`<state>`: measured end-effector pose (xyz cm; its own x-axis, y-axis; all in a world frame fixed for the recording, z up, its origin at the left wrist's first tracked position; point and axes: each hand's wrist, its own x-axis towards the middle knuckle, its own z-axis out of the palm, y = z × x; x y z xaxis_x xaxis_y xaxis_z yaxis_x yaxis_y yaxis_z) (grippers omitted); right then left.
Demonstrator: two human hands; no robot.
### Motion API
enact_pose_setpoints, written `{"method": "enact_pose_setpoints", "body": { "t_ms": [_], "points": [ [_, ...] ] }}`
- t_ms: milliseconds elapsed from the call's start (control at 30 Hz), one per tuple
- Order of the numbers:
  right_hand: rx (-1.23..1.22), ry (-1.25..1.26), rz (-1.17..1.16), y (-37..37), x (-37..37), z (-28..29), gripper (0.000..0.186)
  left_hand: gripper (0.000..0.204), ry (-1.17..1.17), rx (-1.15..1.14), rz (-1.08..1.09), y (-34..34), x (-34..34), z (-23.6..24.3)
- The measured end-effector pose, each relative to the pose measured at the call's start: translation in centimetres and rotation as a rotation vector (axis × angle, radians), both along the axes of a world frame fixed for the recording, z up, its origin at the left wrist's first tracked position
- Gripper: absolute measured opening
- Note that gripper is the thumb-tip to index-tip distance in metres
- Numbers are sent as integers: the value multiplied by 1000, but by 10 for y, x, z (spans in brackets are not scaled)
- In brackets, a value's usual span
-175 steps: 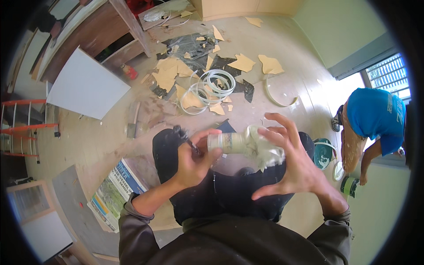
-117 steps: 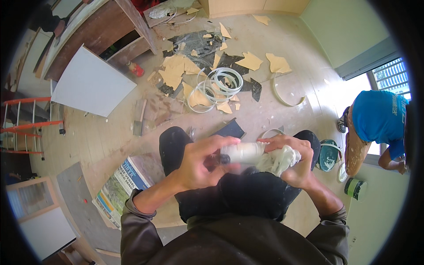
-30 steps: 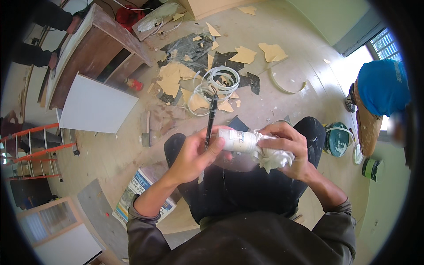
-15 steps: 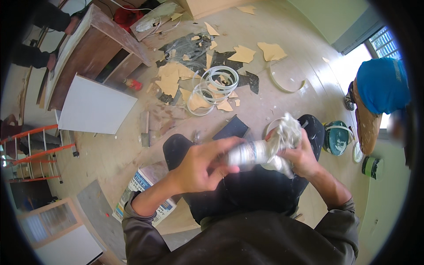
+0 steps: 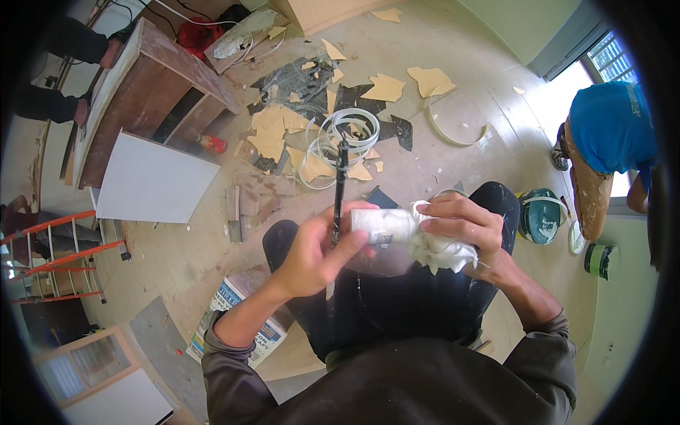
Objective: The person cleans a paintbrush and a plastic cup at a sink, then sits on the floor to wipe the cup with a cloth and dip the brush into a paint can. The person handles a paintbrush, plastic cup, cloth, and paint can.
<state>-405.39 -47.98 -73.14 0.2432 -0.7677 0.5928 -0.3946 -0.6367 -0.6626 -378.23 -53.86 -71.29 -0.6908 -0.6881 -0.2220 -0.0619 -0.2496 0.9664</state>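
My left hand (image 5: 312, 255) grips a short white cylinder (image 5: 379, 225), perhaps a can or tube, lying sideways above my lap. A thin black stick-like tool (image 5: 341, 185) stands upright along the same hand, crossing its fingers; its exact kind I cannot make out. My right hand (image 5: 464, 225) is closed over a crumpled white cloth (image 5: 445, 253), its fingers bent across the top. The cloth bunches around the cylinder's right end and hides it.
Broken yellowish sheet pieces (image 5: 387, 88) and coiled pale strips (image 5: 354, 131) litter the floor ahead. A wooden cabinet (image 5: 134, 92) and an orange ladder (image 5: 64, 241) are at left. A person in blue (image 5: 613, 127) is at right near a teal bucket (image 5: 540, 216). Newspaper (image 5: 234, 301) lies near my left knee.
The right hand has turned so its fingers lie over the cloth, which has lowered. The cylinder has shifted slightly left and down. The black tool now shows upright at my left hand.
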Motion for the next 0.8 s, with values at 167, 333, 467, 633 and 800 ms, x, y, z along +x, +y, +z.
{"method": "enact_pose_setpoints", "body": {
  "t_ms": [167, 333, 467, 633, 800],
  "points": [
    [388, -215, 44, 6, -1, 6, 33, 45, -29, -225, -10, 8, 4, -8],
    [1043, -657, 19, 15, 1, -2, 22, 54, -94, -904, -151, 4, 2, 3],
    [1121, -806, -76, 18, 3, -14, 26, 56, -195, -701, -118, 0, 3, 4],
    [98, -40, 48, 2, -1, -4, 47, 36, 72, 404, -42, -7, 12, -15],
    [43, -48, 61, 0, 0, -1, 43, 43, -102, -172, 14, 10, 0, -14]
  ]
}}
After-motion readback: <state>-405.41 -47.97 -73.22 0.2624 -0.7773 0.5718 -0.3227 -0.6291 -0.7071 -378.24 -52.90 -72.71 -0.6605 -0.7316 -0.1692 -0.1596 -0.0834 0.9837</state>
